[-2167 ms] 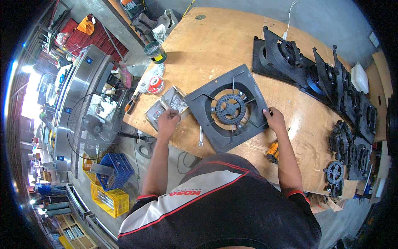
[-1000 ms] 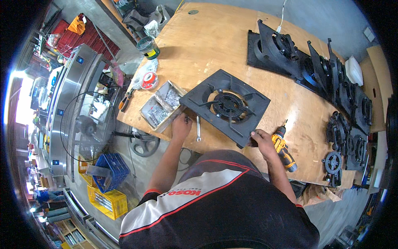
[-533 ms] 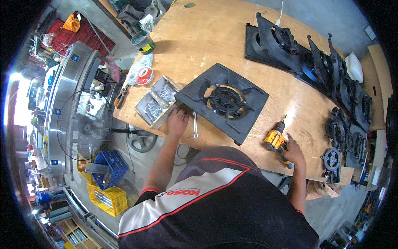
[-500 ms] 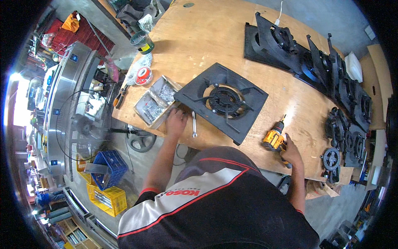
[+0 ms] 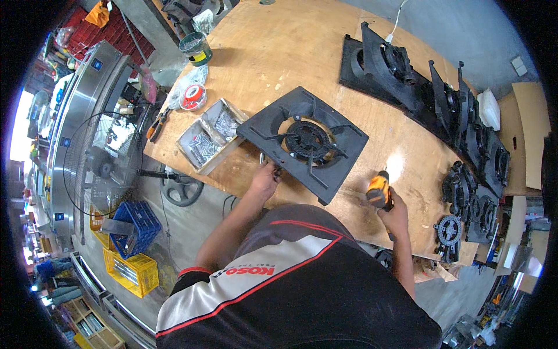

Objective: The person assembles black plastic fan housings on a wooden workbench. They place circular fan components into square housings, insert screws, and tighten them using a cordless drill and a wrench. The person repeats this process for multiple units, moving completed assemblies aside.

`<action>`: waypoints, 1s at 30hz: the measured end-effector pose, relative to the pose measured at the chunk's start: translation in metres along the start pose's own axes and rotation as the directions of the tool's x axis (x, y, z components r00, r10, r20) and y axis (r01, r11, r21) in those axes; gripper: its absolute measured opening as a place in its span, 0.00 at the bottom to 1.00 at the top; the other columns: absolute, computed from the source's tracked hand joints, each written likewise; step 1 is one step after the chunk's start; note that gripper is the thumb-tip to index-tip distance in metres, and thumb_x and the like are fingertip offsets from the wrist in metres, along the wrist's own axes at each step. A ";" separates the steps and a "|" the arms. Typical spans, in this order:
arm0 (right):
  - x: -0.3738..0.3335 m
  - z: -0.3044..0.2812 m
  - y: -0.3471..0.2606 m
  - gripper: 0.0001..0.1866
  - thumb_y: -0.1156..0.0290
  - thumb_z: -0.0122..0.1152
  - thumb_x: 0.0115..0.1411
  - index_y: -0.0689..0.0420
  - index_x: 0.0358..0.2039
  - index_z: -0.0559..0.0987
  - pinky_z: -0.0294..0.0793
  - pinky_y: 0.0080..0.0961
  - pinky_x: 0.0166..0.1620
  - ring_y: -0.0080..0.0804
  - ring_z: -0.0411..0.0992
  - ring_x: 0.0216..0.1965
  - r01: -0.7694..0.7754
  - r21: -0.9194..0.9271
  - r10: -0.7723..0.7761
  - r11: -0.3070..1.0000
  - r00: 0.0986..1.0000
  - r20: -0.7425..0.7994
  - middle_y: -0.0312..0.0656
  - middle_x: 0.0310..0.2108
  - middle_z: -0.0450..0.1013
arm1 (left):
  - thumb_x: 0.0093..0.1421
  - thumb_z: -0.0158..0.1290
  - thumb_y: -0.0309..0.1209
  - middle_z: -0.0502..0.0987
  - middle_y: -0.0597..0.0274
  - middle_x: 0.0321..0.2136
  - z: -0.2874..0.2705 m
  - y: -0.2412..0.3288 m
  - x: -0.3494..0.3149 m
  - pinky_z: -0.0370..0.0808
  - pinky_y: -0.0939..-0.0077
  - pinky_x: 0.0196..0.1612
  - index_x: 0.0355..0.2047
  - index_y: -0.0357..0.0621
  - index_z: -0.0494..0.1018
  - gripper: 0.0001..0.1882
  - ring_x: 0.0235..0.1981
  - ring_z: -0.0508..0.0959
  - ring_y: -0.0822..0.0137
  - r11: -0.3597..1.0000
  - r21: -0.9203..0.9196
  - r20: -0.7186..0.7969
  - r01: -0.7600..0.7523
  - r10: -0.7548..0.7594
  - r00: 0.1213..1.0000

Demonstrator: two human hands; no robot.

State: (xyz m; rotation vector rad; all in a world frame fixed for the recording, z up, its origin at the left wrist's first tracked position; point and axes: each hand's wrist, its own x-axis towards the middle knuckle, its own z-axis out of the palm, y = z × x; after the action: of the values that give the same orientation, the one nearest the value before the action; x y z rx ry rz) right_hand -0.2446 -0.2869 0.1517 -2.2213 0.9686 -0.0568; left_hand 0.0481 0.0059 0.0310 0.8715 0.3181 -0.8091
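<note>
A black gas stove plate with a round burner in its middle lies on the wooden table in front of me. By its near left edge my left hand is closed, fingers curled down. What they grip is hidden. A wrench shows only its far end, the rest being covered by that hand. My right hand holds a yellow and black cordless drill by its grip, right of the stove. Left of the stove stands a two-part box of screws and bolts.
More black stove plates line the far right of the table. Loose burners lie at the right. Pliers, a red tape roll and a tub are at the left edge. A fan stands beyond it.
My left hand has moved right from the bolt box to the wrench by the stove edge. My right hand has lifted the drill and turned it. The whole view has shifted slightly.
</note>
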 end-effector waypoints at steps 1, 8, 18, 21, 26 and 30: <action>0.003 -0.010 -0.014 0.37 0.75 0.68 0.43 0.65 0.59 0.72 0.78 0.36 0.47 0.43 0.79 0.43 -0.029 0.178 0.029 0.984 1.000 0.001 0.52 0.42 0.77 | 0.67 0.51 0.30 0.80 0.65 0.35 -0.003 -0.008 0.009 0.71 0.79 0.31 0.41 0.44 0.73 0.06 0.31 0.76 0.72 0.999 -0.028 0.013 0.017 -0.017 1.000; 0.031 -0.050 -0.117 0.25 0.77 0.70 0.55 0.62 0.53 0.73 0.82 0.30 0.37 0.32 0.79 0.33 -0.117 0.640 -0.095 0.760 0.953 0.287 0.44 0.42 0.78 | 0.71 0.44 0.31 0.80 0.62 0.40 0.028 -0.005 0.006 0.78 0.69 0.47 0.46 0.43 0.74 0.10 0.41 0.79 0.65 0.991 -0.080 0.041 0.111 -0.108 0.993; 0.111 -0.035 -0.205 0.26 0.65 0.71 0.55 0.62 0.52 0.77 0.78 0.30 0.44 0.30 0.78 0.39 -0.046 0.392 -0.241 0.919 0.720 0.650 0.44 0.42 0.80 | 0.72 0.44 0.46 0.77 0.61 0.48 0.024 -0.020 0.018 0.73 0.60 0.58 0.53 0.48 0.71 0.19 0.50 0.76 0.62 0.993 -0.076 0.134 0.091 -0.080 0.988; 0.127 -0.027 -0.208 0.29 0.62 0.71 0.54 0.63 0.53 0.77 0.77 0.31 0.48 0.32 0.78 0.42 0.045 0.338 -0.281 0.940 0.661 0.695 0.47 0.45 0.79 | 0.71 0.45 0.47 0.77 0.62 0.49 0.021 -0.022 0.023 0.73 0.60 0.58 0.54 0.48 0.70 0.20 0.50 0.76 0.62 0.991 -0.078 0.229 0.107 -0.087 0.969; 0.142 -0.011 -0.205 0.34 0.56 0.72 0.52 0.68 0.52 0.77 0.76 0.33 0.49 0.37 0.78 0.44 0.139 0.256 -0.283 0.957 0.649 0.706 0.53 0.44 0.79 | 0.70 0.45 0.51 0.76 0.61 0.52 0.012 -0.026 0.022 0.71 0.59 0.60 0.57 0.46 0.69 0.25 0.53 0.75 0.61 0.991 -0.077 0.184 0.113 -0.097 0.978; 0.148 -0.007 -0.202 0.35 0.53 0.73 0.50 0.68 0.50 0.77 0.76 0.33 0.47 0.40 0.79 0.44 0.200 0.112 -0.219 0.973 0.668 0.711 0.56 0.44 0.79 | 0.69 0.44 0.55 0.74 0.60 0.55 0.020 -0.025 0.016 0.67 0.57 0.64 0.58 0.46 0.68 0.29 0.57 0.73 0.60 0.987 -0.098 0.214 0.125 -0.101 0.971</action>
State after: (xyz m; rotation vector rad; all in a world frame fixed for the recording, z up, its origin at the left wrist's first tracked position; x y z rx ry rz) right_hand -0.0137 -0.2924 0.2489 -2.0316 0.2587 0.6618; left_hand 0.0392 -0.0269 0.0202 0.6622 0.2265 -0.9718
